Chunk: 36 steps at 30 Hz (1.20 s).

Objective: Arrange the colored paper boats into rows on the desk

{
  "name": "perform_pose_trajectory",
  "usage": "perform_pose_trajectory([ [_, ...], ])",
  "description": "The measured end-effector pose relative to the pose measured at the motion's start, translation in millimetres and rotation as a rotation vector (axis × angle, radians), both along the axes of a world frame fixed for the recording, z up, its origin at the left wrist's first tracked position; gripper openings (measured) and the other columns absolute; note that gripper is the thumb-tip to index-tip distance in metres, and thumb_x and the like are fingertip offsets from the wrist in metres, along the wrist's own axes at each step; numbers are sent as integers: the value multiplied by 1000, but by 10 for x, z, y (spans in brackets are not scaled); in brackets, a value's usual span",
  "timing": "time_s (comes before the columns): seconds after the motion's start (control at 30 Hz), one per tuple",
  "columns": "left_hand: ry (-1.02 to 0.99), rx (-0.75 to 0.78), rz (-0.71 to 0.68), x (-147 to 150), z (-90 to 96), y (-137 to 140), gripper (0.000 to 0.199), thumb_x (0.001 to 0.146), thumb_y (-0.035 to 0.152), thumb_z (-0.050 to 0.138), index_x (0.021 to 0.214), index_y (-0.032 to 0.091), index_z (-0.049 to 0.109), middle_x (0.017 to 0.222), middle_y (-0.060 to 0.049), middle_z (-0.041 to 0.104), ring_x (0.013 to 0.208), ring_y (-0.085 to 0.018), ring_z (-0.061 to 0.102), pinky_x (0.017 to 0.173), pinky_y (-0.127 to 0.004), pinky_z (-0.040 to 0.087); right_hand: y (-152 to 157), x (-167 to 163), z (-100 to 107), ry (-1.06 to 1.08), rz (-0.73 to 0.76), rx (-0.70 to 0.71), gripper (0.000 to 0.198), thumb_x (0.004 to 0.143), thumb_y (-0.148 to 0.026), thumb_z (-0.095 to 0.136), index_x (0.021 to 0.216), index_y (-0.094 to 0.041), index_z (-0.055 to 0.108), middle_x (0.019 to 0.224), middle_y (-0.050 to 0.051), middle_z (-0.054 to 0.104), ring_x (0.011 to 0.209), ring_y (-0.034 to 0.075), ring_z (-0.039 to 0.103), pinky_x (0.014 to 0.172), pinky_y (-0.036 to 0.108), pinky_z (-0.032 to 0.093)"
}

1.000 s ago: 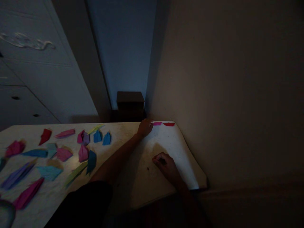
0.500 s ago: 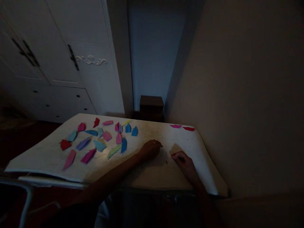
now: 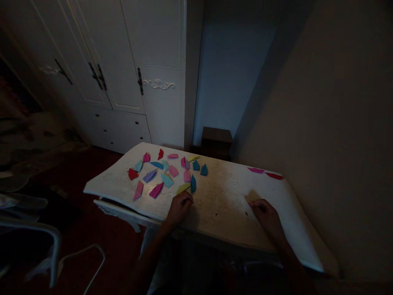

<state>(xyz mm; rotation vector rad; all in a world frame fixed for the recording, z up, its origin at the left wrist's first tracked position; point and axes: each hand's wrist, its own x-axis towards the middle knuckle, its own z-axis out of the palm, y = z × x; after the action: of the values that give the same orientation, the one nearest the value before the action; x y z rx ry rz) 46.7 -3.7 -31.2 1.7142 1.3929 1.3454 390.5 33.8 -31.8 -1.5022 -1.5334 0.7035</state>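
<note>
My left hand (image 3: 179, 209) is closed, its fingers curled together at the near side of the white table (image 3: 227, 196). Whatever it may hold is too dark to make out. Just beyond its knuckles lie a yellow-green folded paper piece (image 3: 183, 188) and a blue folded paper piece (image 3: 193, 184). Farther right, my right hand (image 3: 266, 215) hovers low over the tabletop with thumb and fingertips pinched together; anything between them is too small to name. Many folded paper pieces, boat-like in shape, are spread over the left half, among them a magenta piece (image 3: 156, 190) and a red piece (image 3: 133, 174).
A pink paper strip (image 3: 256, 170) and a red paper strip (image 3: 274, 176) lie along the far right edge. White wardrobe doors (image 3: 162, 106) stand behind, beside a brown box (image 3: 216, 135). A wall (image 3: 337, 164) borders the right. A white metal frame (image 3: 55, 246) is at lower left.
The view has turned left, so the table appears shifted right. My left hand has drawn back leftward toward the paper pieces, away from my right hand, which stays about where it was over the table.
</note>
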Motion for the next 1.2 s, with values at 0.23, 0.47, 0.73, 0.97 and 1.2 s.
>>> perform_pose_trajectory([
  [0.23, -128, -94, 4, -92, -55, -12, 13, 65, 19, 35, 55, 21, 44, 53, 2, 44, 54, -13, 45, 55, -24, 36, 139, -1023, 169, -4, 170, 83, 33, 82, -52, 58, 76, -20, 61, 72, 2, 63, 69, 19, 58, 66, 31, 46],
  [0.47, -92, -138, -154, -40, -27, -59, 11, 58, 17, 38, 48, 21, 40, 47, 3, 42, 50, -13, 43, 55, -25, 34, 517, -2002, 286, -337, 720, 254, 24, 84, -32, 63, 105, -21, 67, 102, 7, 69, 88, 21, 64, 80, 34, 49],
  [0.73, -64, -160, -181, -28, -57, -56, 12, 58, 15, 38, 48, 21, 43, 45, 3, 43, 50, -14, 45, 54, -25, 35, 840, -2359, 320, -592, 963, 214, 36, 75, -13, 68, 108, -28, 71, 109, 3, 71, 98, 22, 67, 84, 32, 51],
  [0.97, -67, -161, -206, -39, -47, -70, 12, 58, 15, 38, 49, 21, 44, 46, 3, 45, 50, -14, 46, 55, -26, 35, 912, -2399, 296, -511, 1031, 183, 30, 76, -19, 70, 106, -25, 72, 97, 4, 72, 91, 20, 66, 83, 33, 50],
  [1.2, -79, -163, -204, -40, -39, -87, 12, 59, 17, 37, 50, 21, 43, 47, 2, 43, 49, -14, 44, 53, -25, 34, 824, -2346, 326, -160, 894, 153, 24, 78, -43, 70, 89, -22, 74, 87, 3, 69, 78, 18, 62, 72, 30, 50],
])
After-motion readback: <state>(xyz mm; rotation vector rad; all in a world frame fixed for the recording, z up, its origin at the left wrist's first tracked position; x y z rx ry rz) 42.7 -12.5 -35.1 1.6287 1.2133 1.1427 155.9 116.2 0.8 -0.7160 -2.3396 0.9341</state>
